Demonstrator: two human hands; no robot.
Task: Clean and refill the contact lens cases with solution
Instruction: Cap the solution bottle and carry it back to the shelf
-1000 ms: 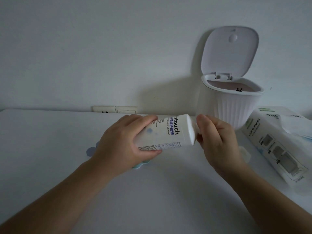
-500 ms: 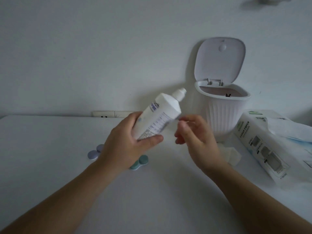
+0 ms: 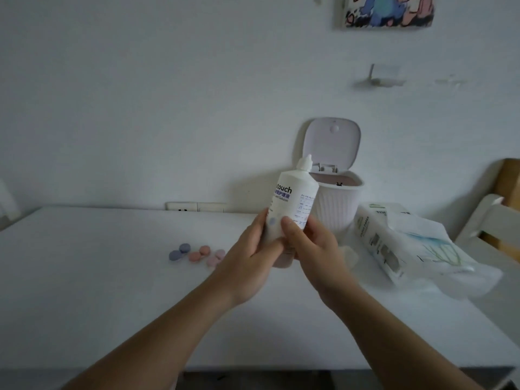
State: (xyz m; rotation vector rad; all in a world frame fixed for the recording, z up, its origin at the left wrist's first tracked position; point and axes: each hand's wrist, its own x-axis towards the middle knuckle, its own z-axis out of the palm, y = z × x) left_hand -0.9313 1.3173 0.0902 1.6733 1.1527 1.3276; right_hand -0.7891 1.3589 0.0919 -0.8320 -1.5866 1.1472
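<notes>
Both hands are wrapping the solution bottle [image 3: 292, 204], left hand [image 3: 247, 260] and right hand [image 3: 312, 246] each keeping a curled grip clamped on its lower body, holding it nearly upright above the counter [image 3: 112, 277]. "touch" is showing on its label. Three lens cases [image 3: 197, 253] are lying left, near an open stretch; the tissue pack [image 3: 394, 249], marked "TISSUE PAPER", is crowding the right edge.

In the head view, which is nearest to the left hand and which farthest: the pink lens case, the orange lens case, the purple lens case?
From the left hand, all lie to its left on the table:
1. pink lens case, nearest, just beside the hand.
2. orange lens case, in the middle.
3. purple lens case, farthest left.
</notes>
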